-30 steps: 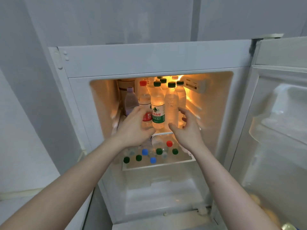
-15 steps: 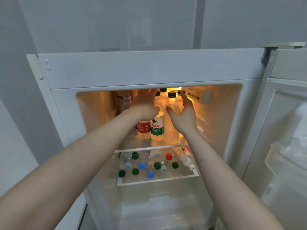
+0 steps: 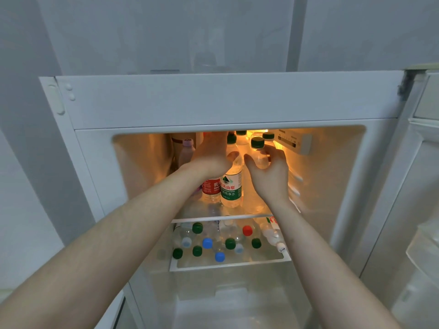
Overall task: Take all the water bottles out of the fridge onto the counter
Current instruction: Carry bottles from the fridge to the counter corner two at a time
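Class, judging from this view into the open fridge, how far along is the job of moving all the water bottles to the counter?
Done: nothing visible; the counter is out of view. In hand: the left hand wraps around the necks of the red-label bottle and green-label bottle on the top shelf, and the right hand curls round a green-capped bottle. Left: many bottles in the lower drawer.

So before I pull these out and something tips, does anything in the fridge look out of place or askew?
One thing: on the lower shelf, a white-capped bottle lies tilted on its side at the right end, while its neighbours stand upright. No spill shows.
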